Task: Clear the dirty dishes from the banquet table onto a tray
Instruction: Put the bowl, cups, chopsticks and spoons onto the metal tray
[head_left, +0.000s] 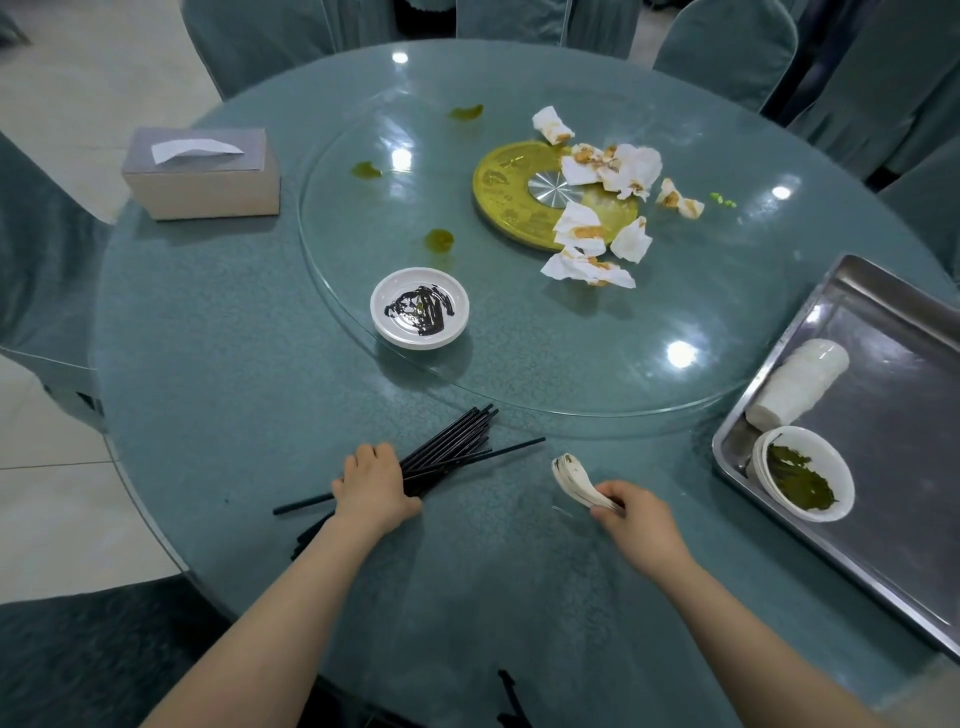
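Observation:
My left hand (375, 487) grips a bundle of black chopsticks (452, 447) lying on the round table near its front edge. My right hand (631, 512) holds a stack of white spoons (574, 480) by their handles, just above the table. A white saucer (420, 306) smeared with dark sauce sits on the glass turntable (519, 374). At the right stands a steel tray (893, 447) holding a stack of white cups (800, 384) on its side and stacked white bowls (802, 473) with green residue.
Crumpled stained napkins (602, 208) lie around the gold hub (550, 192) of the turntable, with green sauce spots (439, 240) on the glass. A tissue box (202, 174) stands at the left. Covered chairs ring the table.

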